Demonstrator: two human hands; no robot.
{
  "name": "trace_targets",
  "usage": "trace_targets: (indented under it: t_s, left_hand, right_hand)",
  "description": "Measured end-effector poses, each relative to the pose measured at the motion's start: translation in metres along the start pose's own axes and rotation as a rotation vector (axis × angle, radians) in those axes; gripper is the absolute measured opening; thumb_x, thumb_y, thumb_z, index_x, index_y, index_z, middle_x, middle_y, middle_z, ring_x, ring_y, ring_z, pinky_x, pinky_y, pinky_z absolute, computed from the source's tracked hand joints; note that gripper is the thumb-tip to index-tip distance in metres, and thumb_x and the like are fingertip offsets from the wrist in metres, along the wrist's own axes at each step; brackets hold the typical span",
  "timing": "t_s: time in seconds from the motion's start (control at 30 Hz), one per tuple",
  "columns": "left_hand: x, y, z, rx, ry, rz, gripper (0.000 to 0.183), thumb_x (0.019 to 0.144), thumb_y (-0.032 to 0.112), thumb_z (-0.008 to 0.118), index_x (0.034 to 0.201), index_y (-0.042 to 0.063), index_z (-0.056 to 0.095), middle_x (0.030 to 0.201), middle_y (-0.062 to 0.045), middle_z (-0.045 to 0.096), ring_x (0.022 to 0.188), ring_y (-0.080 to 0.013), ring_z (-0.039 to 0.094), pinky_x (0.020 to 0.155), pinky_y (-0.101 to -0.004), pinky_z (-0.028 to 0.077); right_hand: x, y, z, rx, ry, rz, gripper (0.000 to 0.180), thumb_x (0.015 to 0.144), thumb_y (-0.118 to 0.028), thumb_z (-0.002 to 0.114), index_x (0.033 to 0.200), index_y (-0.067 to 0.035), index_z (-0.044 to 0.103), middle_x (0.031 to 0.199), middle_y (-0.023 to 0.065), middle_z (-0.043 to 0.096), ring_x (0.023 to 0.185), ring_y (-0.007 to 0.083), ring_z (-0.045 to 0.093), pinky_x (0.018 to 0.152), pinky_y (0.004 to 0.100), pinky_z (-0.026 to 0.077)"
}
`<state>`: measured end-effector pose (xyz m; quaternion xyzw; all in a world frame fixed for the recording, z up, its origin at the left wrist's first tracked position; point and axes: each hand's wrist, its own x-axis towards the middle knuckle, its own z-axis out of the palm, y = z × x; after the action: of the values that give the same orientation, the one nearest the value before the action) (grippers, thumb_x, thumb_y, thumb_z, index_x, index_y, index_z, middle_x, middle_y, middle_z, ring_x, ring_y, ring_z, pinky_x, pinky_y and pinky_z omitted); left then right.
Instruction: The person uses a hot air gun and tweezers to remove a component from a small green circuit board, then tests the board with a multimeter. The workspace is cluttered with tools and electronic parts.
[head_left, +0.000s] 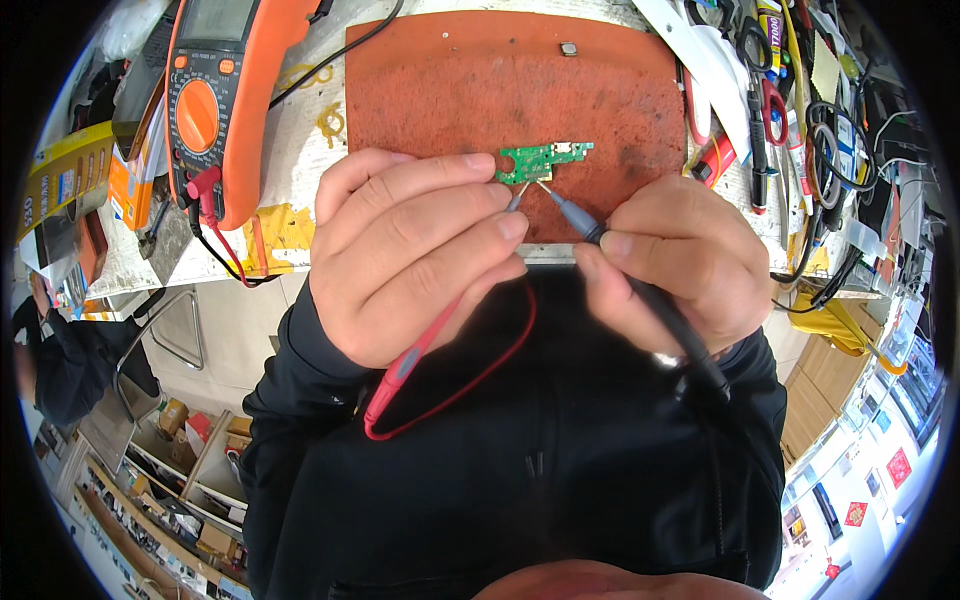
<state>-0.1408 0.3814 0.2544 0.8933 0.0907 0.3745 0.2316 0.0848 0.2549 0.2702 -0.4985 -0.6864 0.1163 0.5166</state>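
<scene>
My left hand (412, 240) holds the red test probe (409, 365), and its upper fingers reach the left end of a small green circuit board (529, 161). The board carries a metal USB-type connector (561, 148) on its upper edge. In my right hand (682, 262) is the black test probe (660, 300), its grey tip section pointing up and left. Both metal tips meet at or very near the board's lower edge; exact contact is too small to tell. An orange digital multimeter (214, 112) stands at the left, with red and black leads plugged in.
Beneath the board spreads a reddish-brown work mat (450, 97), with a small metal part (568, 49) near its far edge. Scissors (775, 112), tubes and cables (832, 150) crowd the right side. Boxes (67, 180) stand at the left. Another person (75, 360) is at the far left.
</scene>
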Motion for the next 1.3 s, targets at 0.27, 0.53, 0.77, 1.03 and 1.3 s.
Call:
trace_targets:
  t_s: [0.27, 0.53, 0.77, 1.03, 1.3]
  left_hand:
    - [0.0001, -0.0012, 0.0015, -0.002, 0.011, 0.008, 0.032, 0.079, 0.019, 0.093, 0.107, 0.008, 0.082, 0.107, -0.007, 0.081, 0.108, -0.0277, 0.079, 0.088, -0.0381, 0.054]
    - [0.0003, -0.0012, 0.0005, -0.004, 0.005, 0.006, 0.031, 0.079, 0.019, 0.093, 0.107, 0.009, 0.083, 0.107, -0.006, 0.081, 0.108, -0.0275, 0.079, 0.088, -0.0379, 0.053]
    - [0.0003, -0.0005, 0.0005, -0.006, 0.009, -0.007, 0.029, 0.081, 0.020, 0.092, 0.106, 0.009, 0.083, 0.106, -0.006, 0.081, 0.107, -0.0273, 0.079, 0.087, -0.0377, 0.053]
    - [0.0023, 0.0012, -0.0039, -0.037, -0.038, -0.027, 0.027, 0.087, 0.019, 0.091, 0.110, 0.010, 0.080, 0.112, -0.008, 0.081, 0.110, -0.0298, 0.079, 0.088, -0.0406, 0.053]
    - [0.0004, 0.0023, -0.0018, -0.072, 0.009, -0.042, 0.034, 0.081, 0.015, 0.094, 0.112, 0.010, 0.080, 0.112, -0.006, 0.080, 0.110, -0.0275, 0.079, 0.086, -0.0370, 0.051]
  right_hand:
    - [0.0002, 0.0000, 0.0009, 0.009, 0.003, 0.006, 0.031, 0.073, 0.005, 0.091, 0.096, -0.003, 0.073, 0.083, 0.0115, 0.071, 0.060, 0.0261, 0.068, 0.051, 0.0347, 0.053]
    - [0.0012, -0.0011, 0.0004, 0.005, -0.003, 0.010, 0.032, 0.072, 0.005, 0.091, 0.097, -0.003, 0.073, 0.083, 0.0116, 0.071, 0.060, 0.0265, 0.068, 0.052, 0.0350, 0.053]
    - [0.0005, -0.0013, 0.0002, 0.002, -0.008, 0.005, 0.032, 0.071, 0.005, 0.091, 0.097, -0.002, 0.073, 0.083, 0.0127, 0.071, 0.061, 0.0276, 0.068, 0.052, 0.0356, 0.053]
    - [0.0060, -0.0043, -0.0029, 0.006, -0.033, 0.004, 0.031, 0.078, 0.003, 0.091, 0.102, -0.002, 0.072, 0.083, 0.0138, 0.071, 0.063, 0.0302, 0.069, 0.054, 0.0381, 0.053]
    - [0.0086, -0.0080, -0.0023, -0.018, -0.043, -0.003, 0.034, 0.074, 0.010, 0.089, 0.099, -0.001, 0.069, 0.081, 0.0131, 0.069, 0.060, 0.0281, 0.066, 0.053, 0.0362, 0.051]
